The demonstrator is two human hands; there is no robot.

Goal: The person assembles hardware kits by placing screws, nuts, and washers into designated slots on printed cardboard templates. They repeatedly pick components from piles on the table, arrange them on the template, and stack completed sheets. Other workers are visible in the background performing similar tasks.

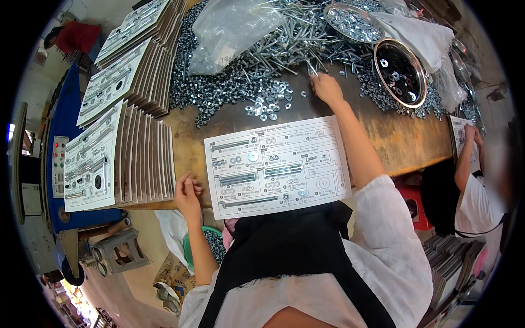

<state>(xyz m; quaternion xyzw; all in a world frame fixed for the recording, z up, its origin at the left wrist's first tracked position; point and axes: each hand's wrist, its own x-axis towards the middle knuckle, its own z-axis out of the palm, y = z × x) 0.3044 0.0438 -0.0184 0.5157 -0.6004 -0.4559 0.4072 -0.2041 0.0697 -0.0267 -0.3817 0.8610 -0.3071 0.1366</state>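
Note:
A white card [257,143] printed with hardware outlines lies at the table's front edge, close to my body. Bolt, nut and washer shapes cover it; I cannot tell which are real pieces and which are printed. Beside its left edge rests my left hand [188,194], fingers loosely bent and apart, with nothing visible in them. My right hand [328,90] reaches past the card's far edge, its fingers pinched on a bolt [311,68] at the near side of a heap of long bolts [306,33]. Loose washers [268,106] and nuts [210,93] spread to the left of that hand.
Stacks of hardware cards [145,158] line the table's left side. A clear plastic bag [232,33] lies on the heap. At the back right stand a metal bowl of dark washers [376,63] and a metal dish of shiny pieces [328,16]. Another person [481,191] works at the right.

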